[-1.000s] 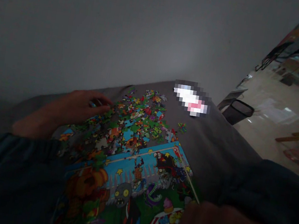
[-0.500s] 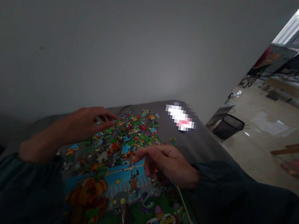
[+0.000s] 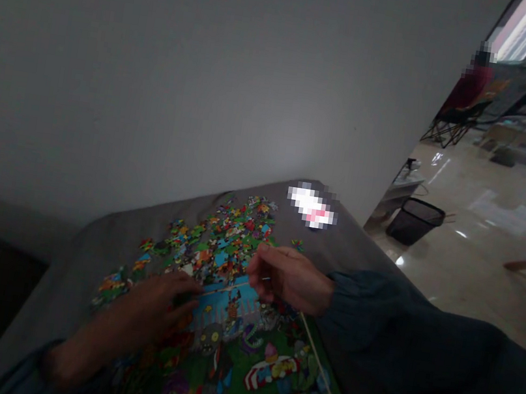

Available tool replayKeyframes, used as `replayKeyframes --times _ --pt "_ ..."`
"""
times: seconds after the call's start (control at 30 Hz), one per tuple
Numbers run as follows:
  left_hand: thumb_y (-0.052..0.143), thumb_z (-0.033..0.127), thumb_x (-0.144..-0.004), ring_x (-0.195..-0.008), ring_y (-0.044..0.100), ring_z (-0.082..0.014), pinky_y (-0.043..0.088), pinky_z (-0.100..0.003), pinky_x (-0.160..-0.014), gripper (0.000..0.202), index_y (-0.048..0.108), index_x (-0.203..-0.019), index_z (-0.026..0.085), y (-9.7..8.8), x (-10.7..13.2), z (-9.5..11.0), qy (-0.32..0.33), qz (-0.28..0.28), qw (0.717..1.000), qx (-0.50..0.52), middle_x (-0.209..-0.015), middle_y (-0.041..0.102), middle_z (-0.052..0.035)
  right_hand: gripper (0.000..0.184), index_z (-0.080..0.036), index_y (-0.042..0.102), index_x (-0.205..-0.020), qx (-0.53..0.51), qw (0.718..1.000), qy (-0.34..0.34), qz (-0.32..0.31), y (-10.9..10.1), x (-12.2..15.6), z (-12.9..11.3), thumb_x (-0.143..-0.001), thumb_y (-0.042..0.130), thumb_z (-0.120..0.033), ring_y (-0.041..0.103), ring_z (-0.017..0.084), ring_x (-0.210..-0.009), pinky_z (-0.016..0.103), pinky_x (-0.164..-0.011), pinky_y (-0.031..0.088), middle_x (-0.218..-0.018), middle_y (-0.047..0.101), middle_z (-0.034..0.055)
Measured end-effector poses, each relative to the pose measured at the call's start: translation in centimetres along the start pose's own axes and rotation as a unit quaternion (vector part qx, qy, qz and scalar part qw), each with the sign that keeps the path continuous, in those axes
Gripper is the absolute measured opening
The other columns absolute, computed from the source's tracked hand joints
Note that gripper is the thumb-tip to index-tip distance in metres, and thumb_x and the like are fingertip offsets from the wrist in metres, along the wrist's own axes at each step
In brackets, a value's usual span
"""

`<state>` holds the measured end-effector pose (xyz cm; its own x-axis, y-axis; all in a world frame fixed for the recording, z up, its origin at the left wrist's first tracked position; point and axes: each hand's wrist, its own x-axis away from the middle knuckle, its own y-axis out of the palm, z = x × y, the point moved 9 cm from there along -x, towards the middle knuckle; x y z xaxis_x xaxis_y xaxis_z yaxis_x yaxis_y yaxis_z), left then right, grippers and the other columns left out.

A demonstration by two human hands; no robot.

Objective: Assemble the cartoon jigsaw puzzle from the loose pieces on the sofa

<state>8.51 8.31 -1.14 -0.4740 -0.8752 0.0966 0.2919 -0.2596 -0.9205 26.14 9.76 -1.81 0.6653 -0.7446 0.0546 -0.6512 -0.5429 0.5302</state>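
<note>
Pieces (image 3: 223, 244) of a jigsaw lie loose on the worktop (image 3: 346, 252) in the head view, beyond a cartoon picture (image 3: 264, 349). Left hand (image 3: 152, 305): over its left side, thumb and fingers apart. Right hand (image 3: 288, 276): above its far edge, fingers curled; whether they pinch anything, I cannot tell.

The picture sheet (image 3: 236, 377) is light blue along its far edge, green below, with a pale border line (image 3: 323, 374) and a red-and-white striped shape (image 3: 259, 374); purple, grey and orange also show in its print. Beyond the sheet, the puzzle pieces (image 3: 222, 243) mix green, blue, orange, yellow and red. The tabletop (image 3: 354, 250) around it is plain grey. Past its far edge, the wall (image 3: 234, 87) is plain grey too. Right of the sheet, the sleeve (image 3: 401, 329) is dark blue-green.
</note>
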Motion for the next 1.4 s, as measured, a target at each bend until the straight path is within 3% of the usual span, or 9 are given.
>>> replayKeyframes --times 0.2,0.3,0.37,0.43,0.63,0.87,1.2,1.3,1.4 --pt "0.044 0.04 -0.098 -0.105 0.067 -0.0243 0.054 -0.042 -0.095 0.033 0.071 -0.112 0.025 1.0 0.7 -0.1 -0.005 0.066 0.996 -0.056 -0.114 0.073 -0.006 0.054 -0.016 0.065 -0.071 0.266 0.959 -0.073 0.061 -4.1 -1.0 -3.4 -0.088 0.057 -0.066 0.05 0.01 -0.048 0.024 -0.047 0.038 -0.057 0.06 0.0005" --pt "0.044 0.038 -0.098 -0.11 0.065 -0.0265 0.052 -0.045 -0.098 0.036 0.069 -0.118 0.023 1.2 1.3 0.0 -0.007 0.084 0.993 -0.086 -0.119 0.071 -0.0082 0.031 -0.018 0.071 -0.103 0.497 0.842 -0.16 0.139 -7.0 -0.9 -6.9 -0.085 0.072 -0.043 0.063 0.017 -0.075 0.032 -0.067 0.051 -0.093 0.072 0.0075" --pt "0.044 0.038 -0.098 -0.115 0.062 -0.0283 0.05 -0.049 -0.101 0.038 0.066 -0.125 0.023 1.5 1.7 -0.2 -0.015 0.095 0.99 -0.1 -0.125 0.068 -0.0085 0.046 -0.021 0.062 -0.128 0.608 0.75 -0.203 0.164 -7.6 -0.5 -8.2 -0.085 0.073 -0.032 0.064 0.024 -0.101 0.042 -0.084 0.052 -0.123 0.067 0.0117" --pt "0.046 0.039 -0.098 -0.12 0.059 -0.0301 0.047 -0.052 -0.104 0.039 0.064 -0.129 0.023 1.7 2.1 -0.5 -0.024 0.108 0.988 -0.112 -0.13 0.066 -0.0081 0.04 -0.022 0.06 -0.13 0.686 0.68 -0.224 0.131 -6.6 -0.3 -7.7 -0.091 0.065 -0.03 0.061 0.026 -0.111 0.049 -0.095 0.048 -0.126 0.066 0.0124" --pt "0.051 0.036 -0.098 -0.125 0.053 -0.0319 0.042 -0.055 -0.107 0.03 0.067 -0.12 0.023 2.2 2.7 -0.1 -0.024 0.127 0.983 -0.128 -0.131 0.064 -0.0074 0.029 -0.017 0.068 -0.117 0.791 0.573 -0.209 -0.044 -1.3 0.6 -1.8 -0.1 0.05 -0.032 0.058 0.028 -0.108 0.048 -0.092 0.048 -0.112 0.069 0.0127" --pt "0.043 0.042 -0.101 -0.114 0.059 -0.0274 0.046 -0.049 -0.101 0.033 0.071 -0.112 0.028 1.2 3.4 -0.5 -0.009 0.123 0.987 -0.105 -0.121 0.068 -0.0058 0.029 -0.018 0.074 -0.107 0.805 0.551 -0.193 -0.103 -1.3 0.6 0.0 -0.101 0.048 -0.03 0.059 0.026 -0.105 0.046 -0.093 0.048 -0.109 0.069 0.0117" --pt "0.038 0.048 -0.093 -0.103 0.065 -0.0314 0.049 -0.046 -0.095 0.042 0.071 -0.105 0.024 -3.1 5.3 -11.0 -0.175 0.168 0.96 -0.139 -0.107 0.073 -0.01 0.025 -0.016 0.07 -0.112 0.84 0.521 -0.147 -0.021 -5.9 -0.1 -4.2 -0.097 0.05 -0.02 0.061 0.028 -0.106 0.045 -0.094 0.049 -0.113 0.067 0.0139" --pt "0.039 0.047 -0.093 -0.094 0.068 -0.0279 0.053 -0.04 -0.085 0.038 0.068 -0.104 0.024 -4.0 6.1 -10.7 -0.198 0.17 0.956 -0.137 -0.102 0.073 -0.007 0.028 -0.015 0.07 -0.096 0.854 0.512 -0.094 0.01 -7.4 -0.1 -5.0 -0.1 0.046 -0.029 0.063 0.026 -0.089 0.04 -0.08 0.05 -0.096 0.067 0.0128" --pt "0.038 0.04 -0.094 -0.086 0.069 -0.0233 0.055 -0.036 -0.08 0.034 0.067 -0.103 0.025 -3.8 5.8 -6.8 -0.142 0.17 0.97 -0.101 -0.104 0.072 -0.0047 0.028 -0.017 0.065 -0.09 0.848 0.526 -0.064 0.017 -7.7 -0.1 -4.7 -0.101 0.045 -0.032 0.062 0.023 -0.081 0.036 -0.073 0.045 -0.09 0.066 0.0103"
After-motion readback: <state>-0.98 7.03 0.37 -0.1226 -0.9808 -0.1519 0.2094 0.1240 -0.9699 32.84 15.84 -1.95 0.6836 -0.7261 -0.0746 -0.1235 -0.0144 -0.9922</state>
